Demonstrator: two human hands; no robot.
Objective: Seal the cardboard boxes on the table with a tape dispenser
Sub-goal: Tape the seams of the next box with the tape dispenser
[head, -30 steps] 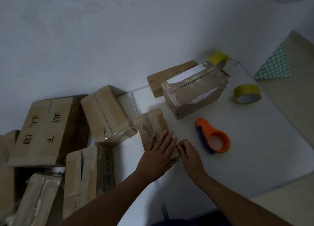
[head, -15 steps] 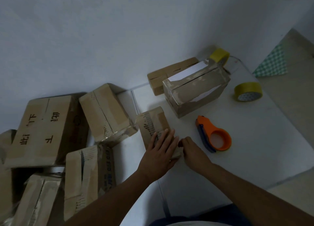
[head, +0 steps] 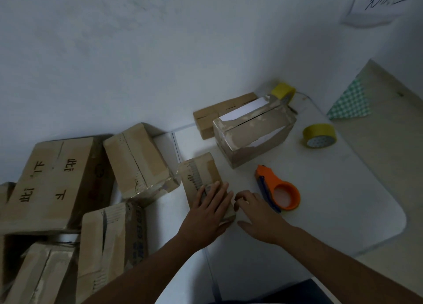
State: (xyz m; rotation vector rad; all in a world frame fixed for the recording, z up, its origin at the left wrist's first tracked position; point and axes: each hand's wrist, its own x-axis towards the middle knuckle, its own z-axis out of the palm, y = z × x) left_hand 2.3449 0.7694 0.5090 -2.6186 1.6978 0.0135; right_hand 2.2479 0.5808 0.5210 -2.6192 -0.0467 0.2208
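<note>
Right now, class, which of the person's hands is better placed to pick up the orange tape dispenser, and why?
The right hand. It lies beside the orange plastic tape dispenser on the white table, holding nothing, while the left hand presses flat on the small brown cardboard box.

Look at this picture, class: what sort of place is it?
Probably a makeshift packing corner in a plain room. Worn cardboard boxes are piled against a bare wall, and an orange tape dispenser and a yellow tape roll lie on a white table.

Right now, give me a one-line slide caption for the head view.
Left hand presses flat on a small cardboard box; right hand touches its near end, orange tape dispenser idle beside.
</note>
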